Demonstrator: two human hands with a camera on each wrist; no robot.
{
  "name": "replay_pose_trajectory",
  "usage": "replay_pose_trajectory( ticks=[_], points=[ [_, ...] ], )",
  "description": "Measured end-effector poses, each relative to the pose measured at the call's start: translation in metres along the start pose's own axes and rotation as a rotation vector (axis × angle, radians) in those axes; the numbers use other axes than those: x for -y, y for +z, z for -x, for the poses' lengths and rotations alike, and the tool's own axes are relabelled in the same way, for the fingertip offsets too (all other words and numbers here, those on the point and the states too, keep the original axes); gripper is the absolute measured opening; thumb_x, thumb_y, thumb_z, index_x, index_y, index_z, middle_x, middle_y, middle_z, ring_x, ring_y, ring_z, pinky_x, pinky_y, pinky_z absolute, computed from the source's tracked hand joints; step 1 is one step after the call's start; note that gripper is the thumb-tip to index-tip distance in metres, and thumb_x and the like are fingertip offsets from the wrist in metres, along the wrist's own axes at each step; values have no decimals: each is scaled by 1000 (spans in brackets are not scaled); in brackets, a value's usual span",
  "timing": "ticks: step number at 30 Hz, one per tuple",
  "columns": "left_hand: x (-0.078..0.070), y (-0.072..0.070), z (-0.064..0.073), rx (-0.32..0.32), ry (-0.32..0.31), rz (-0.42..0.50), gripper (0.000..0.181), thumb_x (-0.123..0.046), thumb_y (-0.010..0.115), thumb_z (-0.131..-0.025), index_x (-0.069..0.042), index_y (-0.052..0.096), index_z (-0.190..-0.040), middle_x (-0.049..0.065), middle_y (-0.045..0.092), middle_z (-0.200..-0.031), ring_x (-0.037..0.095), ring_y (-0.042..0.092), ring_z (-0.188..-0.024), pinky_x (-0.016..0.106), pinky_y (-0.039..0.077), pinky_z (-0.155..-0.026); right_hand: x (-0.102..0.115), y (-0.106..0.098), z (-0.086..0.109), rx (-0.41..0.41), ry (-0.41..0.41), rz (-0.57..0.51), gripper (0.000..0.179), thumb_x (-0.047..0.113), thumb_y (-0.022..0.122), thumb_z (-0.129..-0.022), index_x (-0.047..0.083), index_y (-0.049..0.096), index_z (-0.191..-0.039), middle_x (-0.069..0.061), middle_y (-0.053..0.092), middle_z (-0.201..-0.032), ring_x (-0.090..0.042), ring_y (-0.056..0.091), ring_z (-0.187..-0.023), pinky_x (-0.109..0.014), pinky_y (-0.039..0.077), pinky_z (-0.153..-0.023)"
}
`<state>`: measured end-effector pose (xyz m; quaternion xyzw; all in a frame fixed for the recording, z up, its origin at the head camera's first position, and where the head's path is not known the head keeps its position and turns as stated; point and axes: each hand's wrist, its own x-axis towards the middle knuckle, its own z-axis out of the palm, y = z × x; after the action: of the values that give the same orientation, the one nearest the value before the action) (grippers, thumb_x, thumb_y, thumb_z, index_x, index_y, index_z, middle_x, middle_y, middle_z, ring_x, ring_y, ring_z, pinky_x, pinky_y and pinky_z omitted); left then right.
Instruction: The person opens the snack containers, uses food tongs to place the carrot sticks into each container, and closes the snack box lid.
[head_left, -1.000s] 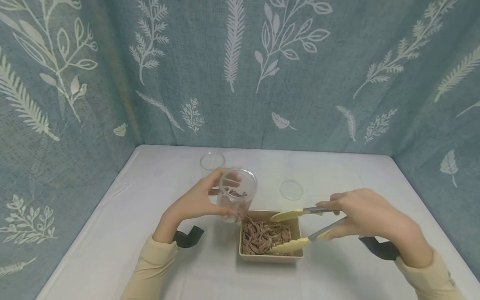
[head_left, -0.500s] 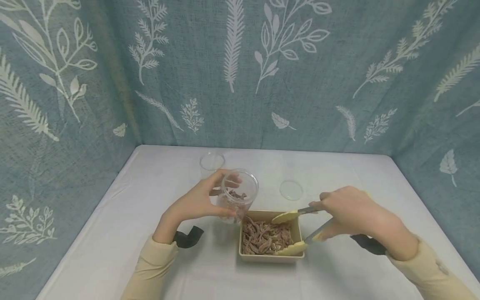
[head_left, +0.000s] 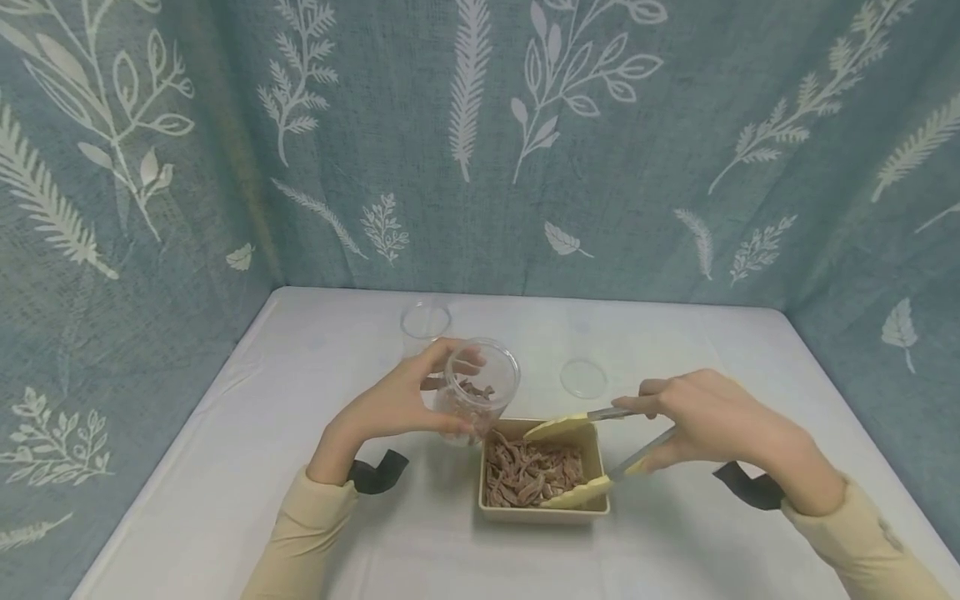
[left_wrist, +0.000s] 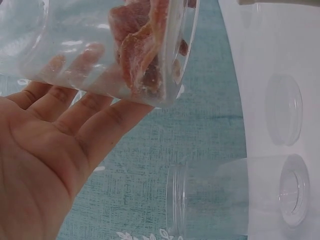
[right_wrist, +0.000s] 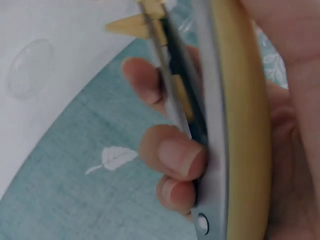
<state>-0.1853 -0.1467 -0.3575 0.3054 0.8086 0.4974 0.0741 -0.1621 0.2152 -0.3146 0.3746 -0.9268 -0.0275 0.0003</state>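
My left hand (head_left: 397, 396) grips a clear plastic jar (head_left: 491, 400), with the thumb on the near side and the fingers behind it. Several reddish-brown meat strips (left_wrist: 140, 42) lie inside, towards the jar's bottom. The jar is tilted and overlaps the left back corner of a beige rectangular box (head_left: 543, 516). Brown dried strips (head_left: 525, 475) cover the box's floor. From the right, my right hand (head_left: 720, 425) holds yellow-tipped metal tongs (head_left: 641, 454). Their arms are spread, one tip over the far part of the box, the other at its near side, with nothing between them.
A second clear jar (head_left: 425, 321) stands behind my left hand, its lower part partly covered. To the right of it, a clear round lid (head_left: 583, 378) lies on the white tabletop (head_left: 675, 350). A teal leaf-patterned curtain (head_left: 405, 150) encloses the back and sides.
My right hand has shifted a little left and away from me with the tongs, whose tips have moved slightly over the box. The jar has shifted only slightly to the right.
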Motion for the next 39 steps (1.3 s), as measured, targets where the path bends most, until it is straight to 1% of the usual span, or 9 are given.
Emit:
replay_pose_trajectory(
  ticks=[4,8,11,14,17,26,28,34,39],
  points=[
    [0,0,0,0,-5,-3,81,-27,84,-66,-21,41,-134,3,56,-126,25,49,-121,50,42,-99,2,9,-4,-55,-65,36,75,77,58,-62,23,68,-113,13,57,-79,-1,53,-58,-20,43,-47],
    [0,0,-1,2,-1,-2,81,-26,84,-66,-21,41,-134,1,55,-126,25,49,-122,48,41,-100,7,21,-9,-93,-112,87,72,75,57,-65,21,69,-111,13,54,-73,1,39,-50,-17,39,-42],
    [0,0,-1,5,0,0,79,-27,84,-66,-25,41,-133,3,55,-126,25,49,-122,48,41,-100,9,27,-9,-116,-115,115,68,70,63,-63,21,69,-109,13,52,-69,0,31,-48,-17,36,-40],
    [-1,1,-2,7,-2,-1,79,-28,84,-66,-28,41,-131,5,55,-127,25,48,-122,48,40,-101,10,29,-6,-139,-125,139,63,64,68,-63,20,69,-108,12,52,-68,0,32,-48,-17,35,-40],
    [-1,1,-2,9,-6,-6,79,-29,84,-66,-28,41,-132,4,55,-127,26,48,-122,49,40,-100,10,31,-2,-157,-140,151,61,61,69,-64,19,70,-108,11,52,-67,0,32,-48,-16,33,-40],
    [4,3,-1,5,-18,-16,82,-30,84,-65,-28,39,-134,-1,56,-125,28,48,-122,49,42,-99,6,40,3,-198,-138,149,55,62,66,-67,21,71,-104,15,45,-63,2,25,-48,-13,25,-39],
    [5,3,-1,5,-18,-11,84,-29,85,-65,-25,39,-135,-1,56,-125,29,48,-123,49,42,-99,5,42,4,-201,-135,140,55,62,64,-68,21,71,-103,16,45,-63,2,24,-48,-13,24,-40],
    [5,2,-1,5,-18,-8,84,-29,85,-65,-24,39,-136,1,55,-126,28,48,-122,49,41,-99,3,44,6,-205,-134,120,55,64,59,-72,21,72,-104,16,46,-63,3,25,-48,-13,25,-40],
    [5,1,-1,10,-22,-23,84,-28,84,-66,-23,38,-137,1,55,-127,23,49,-122,50,41,-99,2,42,9,-206,-120,87,55,66,55,-73,23,72,-103,17,51,-65,4,26,-49,-12,26,-40]
  ],
)
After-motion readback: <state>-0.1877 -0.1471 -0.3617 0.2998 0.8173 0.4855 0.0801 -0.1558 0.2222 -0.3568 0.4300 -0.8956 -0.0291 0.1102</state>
